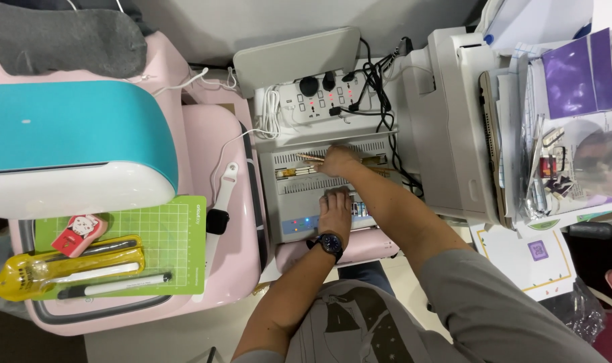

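A grey laminating machine [292,202] with small lit lamps on its front sits ahead of me. My left hand [335,210], with a dark watch on the wrist, rests flat on the machine's top near its front. My right hand [337,161] reaches over its rear slot and touches a thin laminated strip with gold-coloured items [304,158] that lies there. Whether the fingers pinch the strip is hard to tell.
A white power strip [313,101] with plugs and black cables lies behind the machine. At left stand a teal and white cutting machine [70,141] and a green cutting mat [165,235] with a yellow tool pouch [64,269]. A white printer [447,121] and stacked papers fill the right.
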